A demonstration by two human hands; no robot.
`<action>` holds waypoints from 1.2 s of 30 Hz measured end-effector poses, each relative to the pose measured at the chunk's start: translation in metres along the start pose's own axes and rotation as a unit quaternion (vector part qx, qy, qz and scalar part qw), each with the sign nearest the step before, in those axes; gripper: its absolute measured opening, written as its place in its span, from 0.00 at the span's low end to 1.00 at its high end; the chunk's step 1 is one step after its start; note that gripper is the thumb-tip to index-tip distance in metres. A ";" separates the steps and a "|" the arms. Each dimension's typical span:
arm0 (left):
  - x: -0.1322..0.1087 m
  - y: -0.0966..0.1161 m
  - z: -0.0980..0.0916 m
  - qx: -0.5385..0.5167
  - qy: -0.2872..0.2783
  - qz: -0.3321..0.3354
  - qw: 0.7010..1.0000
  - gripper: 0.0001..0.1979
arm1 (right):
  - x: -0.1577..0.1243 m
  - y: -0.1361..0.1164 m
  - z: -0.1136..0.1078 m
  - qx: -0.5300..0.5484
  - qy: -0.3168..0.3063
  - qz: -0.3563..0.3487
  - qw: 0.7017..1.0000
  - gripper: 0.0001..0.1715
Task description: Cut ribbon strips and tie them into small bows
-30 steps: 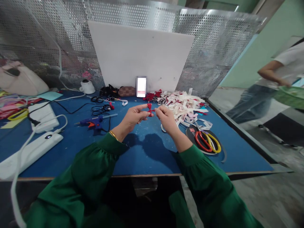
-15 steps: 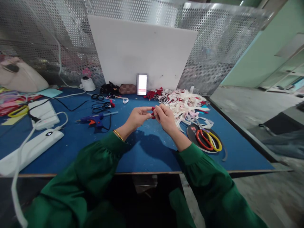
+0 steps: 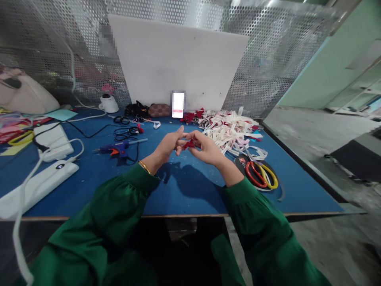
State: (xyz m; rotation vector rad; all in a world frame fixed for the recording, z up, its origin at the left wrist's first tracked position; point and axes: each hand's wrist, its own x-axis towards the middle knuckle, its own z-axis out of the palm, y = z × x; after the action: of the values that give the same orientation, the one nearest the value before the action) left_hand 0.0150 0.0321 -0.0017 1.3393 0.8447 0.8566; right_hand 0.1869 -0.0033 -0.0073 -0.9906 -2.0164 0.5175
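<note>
A small piece of red ribbon [image 3: 189, 144] is between my two hands, above the middle of the blue table. My right hand [image 3: 207, 148] grips it between thumb and fingers. Just left of it is my left hand [image 3: 170, 146], its fingers apart and their tips close to the ribbon's left side. Behind my right hand lies a heap of white ribbon strips [image 3: 228, 127], with red ribbon pieces [image 3: 192, 116] at its left end.
Red-handled scissors [image 3: 255, 174] and yellow-handled scissors [image 3: 269, 176] rest on a black disc at right. A blue glue gun [image 3: 117, 149], white power strip [image 3: 38, 186] and cables lie left. A lit phone [image 3: 177, 105] leans against the white board [image 3: 178, 63].
My left hand's fingers have spread from their pinch near the red ribbon. My right hand has turned and lowered slightly, and more of the ribbon shows.
</note>
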 end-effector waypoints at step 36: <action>-0.002 0.002 0.001 -0.047 -0.040 -0.081 0.995 0.40 | 0.001 0.010 0.016 -0.063 0.057 -0.013 0.996 0.08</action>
State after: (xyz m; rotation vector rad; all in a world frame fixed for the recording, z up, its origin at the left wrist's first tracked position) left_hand 0.0155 0.0300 0.0008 1.1976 0.8295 0.7025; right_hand 0.1784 0.0032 -0.0229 -1.0446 -1.9763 0.3169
